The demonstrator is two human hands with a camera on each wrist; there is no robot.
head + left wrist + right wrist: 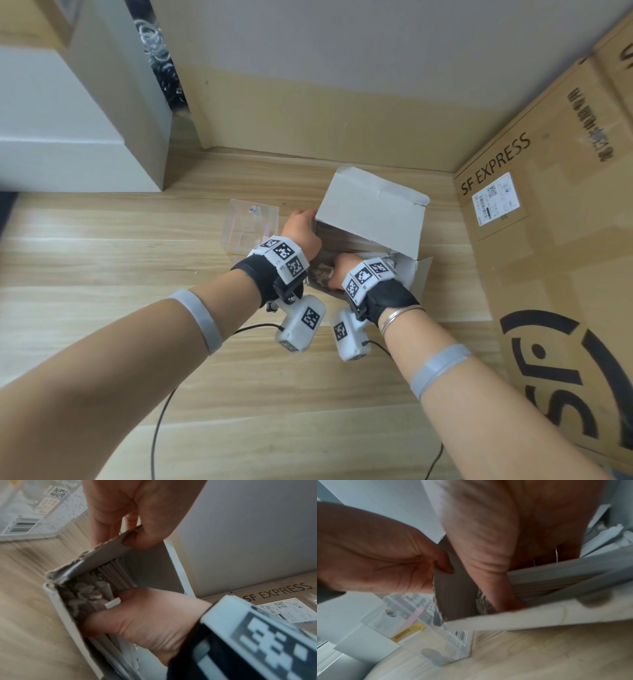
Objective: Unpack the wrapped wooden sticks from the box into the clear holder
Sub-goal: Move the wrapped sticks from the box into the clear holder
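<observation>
Reaching into the box [370, 212] for the first bundle, with nothing yet in the clear holder [249, 226], by the look of it. Box standing on the wooden bench near the back edge, lid flap up, holder just beside it on the left, large brown carton [555, 240] along the right edge.

Left hand [301, 229]: pinching the torn left flap of the box, thumb inside and fingers outside, holding the mouth wide. Right hand [340, 269]: pushed down among the wrapped wooden sticks [109, 580], fingers curled in among the paper sleeves; whether closed round a bundle yet, cannot tell, since the fingertips lie hidden below the rim.

To do this step well:
- Keep the left pinch firm and pull the flap outward, not upward; otherwise the light box probably lifts with the sticks.
- Gather a modest bundle rather than a fistful: sticks packed tight, sleeves likely slippery and easily crumpled, some ends already ruffled.
- Draw straight up along the length of the sticks, so none catch on the ragged cardboard edge.
- Hold the bundle parallel and square the ends before moving left.
- Lower upright into the holder's open top; a light acrylic box like that could tip or slide if struck on the wall.
</observation>
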